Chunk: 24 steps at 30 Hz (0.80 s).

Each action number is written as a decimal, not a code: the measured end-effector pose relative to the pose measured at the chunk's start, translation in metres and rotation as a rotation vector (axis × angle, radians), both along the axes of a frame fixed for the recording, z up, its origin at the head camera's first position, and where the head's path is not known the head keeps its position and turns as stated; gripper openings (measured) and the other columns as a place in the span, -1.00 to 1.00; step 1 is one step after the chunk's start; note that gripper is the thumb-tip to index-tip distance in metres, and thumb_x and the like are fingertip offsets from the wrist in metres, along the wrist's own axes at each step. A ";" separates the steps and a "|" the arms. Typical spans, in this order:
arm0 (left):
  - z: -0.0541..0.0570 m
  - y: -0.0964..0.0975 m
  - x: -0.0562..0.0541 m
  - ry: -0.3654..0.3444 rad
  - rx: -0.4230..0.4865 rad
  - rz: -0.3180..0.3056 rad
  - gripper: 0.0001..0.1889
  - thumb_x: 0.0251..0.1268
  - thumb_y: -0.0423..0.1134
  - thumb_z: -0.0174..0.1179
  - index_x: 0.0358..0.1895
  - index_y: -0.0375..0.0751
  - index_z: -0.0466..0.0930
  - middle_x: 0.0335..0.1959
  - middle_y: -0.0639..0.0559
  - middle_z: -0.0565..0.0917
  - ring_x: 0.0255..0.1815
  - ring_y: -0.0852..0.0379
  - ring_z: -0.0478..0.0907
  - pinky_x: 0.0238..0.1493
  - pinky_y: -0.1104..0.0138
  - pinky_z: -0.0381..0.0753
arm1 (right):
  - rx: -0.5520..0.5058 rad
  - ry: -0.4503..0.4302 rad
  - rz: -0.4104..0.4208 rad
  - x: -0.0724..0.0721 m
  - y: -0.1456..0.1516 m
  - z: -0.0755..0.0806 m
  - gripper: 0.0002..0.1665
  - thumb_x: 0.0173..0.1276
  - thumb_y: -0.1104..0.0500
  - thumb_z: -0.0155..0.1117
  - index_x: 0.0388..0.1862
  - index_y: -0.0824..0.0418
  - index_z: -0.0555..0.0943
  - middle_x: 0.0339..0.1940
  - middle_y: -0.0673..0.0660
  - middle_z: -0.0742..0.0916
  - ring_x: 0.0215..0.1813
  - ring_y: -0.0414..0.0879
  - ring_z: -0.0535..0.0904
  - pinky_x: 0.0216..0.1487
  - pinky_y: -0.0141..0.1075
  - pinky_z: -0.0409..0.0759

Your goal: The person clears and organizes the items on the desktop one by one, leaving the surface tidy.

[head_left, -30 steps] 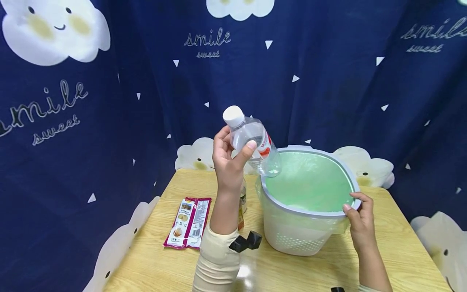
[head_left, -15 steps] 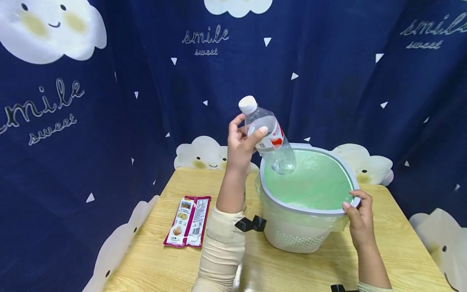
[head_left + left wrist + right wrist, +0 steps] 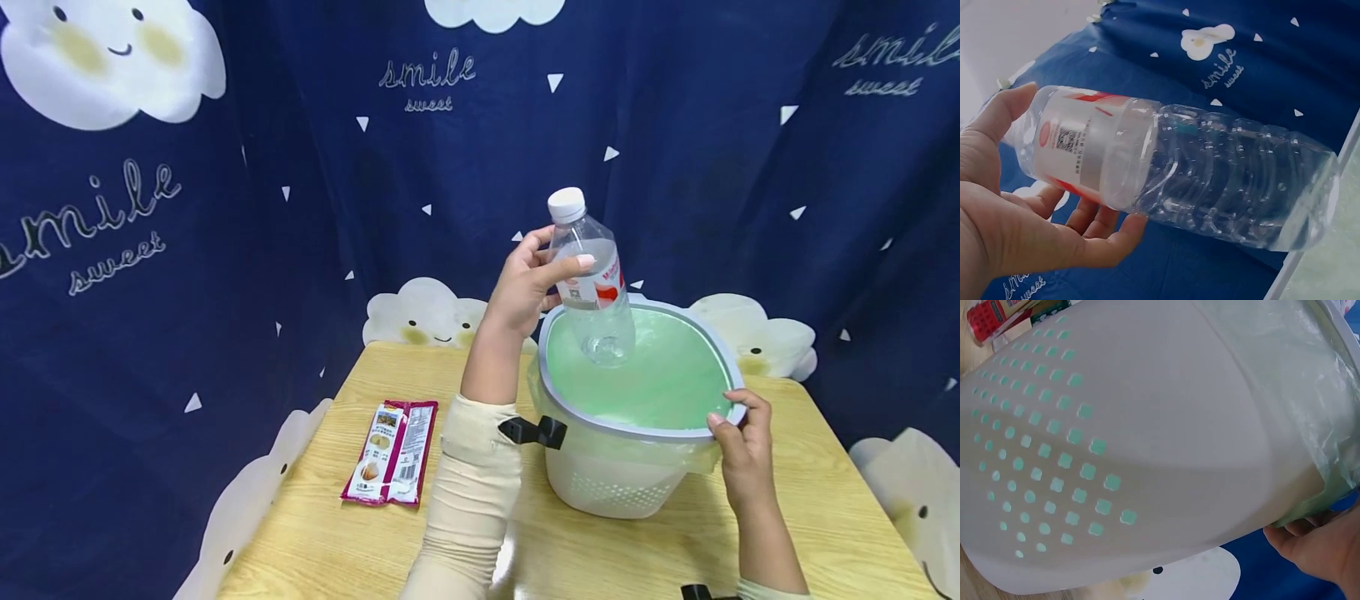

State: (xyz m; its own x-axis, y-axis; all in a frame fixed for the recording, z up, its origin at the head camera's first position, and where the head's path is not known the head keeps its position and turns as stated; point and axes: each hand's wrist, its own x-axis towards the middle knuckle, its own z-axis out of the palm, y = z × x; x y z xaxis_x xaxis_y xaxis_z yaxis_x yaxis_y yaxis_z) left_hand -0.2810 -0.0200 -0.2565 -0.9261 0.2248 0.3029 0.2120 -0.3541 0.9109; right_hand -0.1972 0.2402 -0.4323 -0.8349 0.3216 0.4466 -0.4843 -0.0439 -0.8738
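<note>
My left hand grips a clear plastic bottle with a white cap and a red-and-white label. Tilted slightly, the bottle has its base over the mouth of a white trash bin. In the left wrist view, thumb and fingers wrap the labelled upper part of the bottle. A green plastic bag lines the bin and folds over its grey rim. At the rim's right side my right hand pinches the edge, thumb outside. In the right wrist view the fingers of this hand are at the bag's folded edge.
A purple-and-white snack packet lies on the wooden table to the left. Behind the left arm other items are hidden in the head view; a red can-like item shows beyond the bin. A dark blue curtain hangs behind.
My left hand has carried the bottle rightward, from beside the bin's left rim to over its opening, and the bottle is more upright. The right hand stays at the rim.
</note>
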 end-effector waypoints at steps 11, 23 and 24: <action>0.013 0.010 -0.020 -0.088 -0.164 -0.076 -0.43 0.05 -0.31 0.35 0.18 -0.02 0.39 -0.05 -0.01 0.54 -0.05 0.05 0.48 -0.13 0.11 0.47 | 0.002 -0.027 -0.005 0.002 -0.001 -0.001 -0.58 0.23 0.51 -0.12 0.05 0.25 0.32 0.00 0.24 0.36 -0.04 -0.07 0.33 -0.13 -0.52 0.39; 0.005 0.027 -0.047 -0.223 -0.165 -0.227 -0.54 0.10 -0.34 0.31 0.11 -0.02 0.47 -0.09 0.01 0.61 -0.09 0.03 0.53 -0.18 0.05 0.44 | -0.004 -0.003 0.030 0.001 0.004 0.000 -0.59 0.25 0.52 -0.09 0.05 0.23 0.33 -0.10 0.25 0.38 -0.14 -0.13 0.36 -0.23 -0.54 0.43; 0.004 0.029 -0.049 -0.232 -0.164 -0.230 -0.54 0.09 -0.35 0.31 0.10 -0.02 0.48 -0.10 0.01 0.61 -0.10 0.02 0.54 -0.18 0.05 0.44 | -0.004 -0.002 0.032 0.001 0.004 -0.001 -0.59 0.25 0.52 -0.09 0.05 0.23 0.33 -0.10 0.26 0.37 -0.14 -0.13 0.36 -0.22 -0.54 0.43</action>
